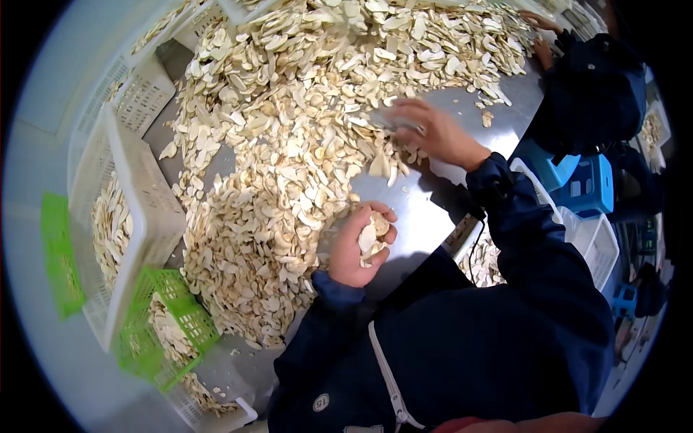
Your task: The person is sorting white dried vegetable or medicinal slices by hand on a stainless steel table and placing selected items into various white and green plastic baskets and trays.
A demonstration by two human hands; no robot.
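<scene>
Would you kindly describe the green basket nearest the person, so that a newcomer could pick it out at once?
Start at the steel table heaped with pale slices. Off its near-left end, beside the tall white crate, sits the green basket, partly filled with the same slices. It is small, low and bright green with an open lattice, while its neighbours are white and larger.

You've got a stainless steel table (419, 209) here, shiny and bare only in a patch near your body and off toward the right edge. Pretty much everything else on it is buried under one huge heap of pale sliced mushroom pieces (289, 144), running from the far side down to the near left corner. A few loose slices (488, 117) sit apart on the bare metal at the right, just off the heap's edge.
</scene>
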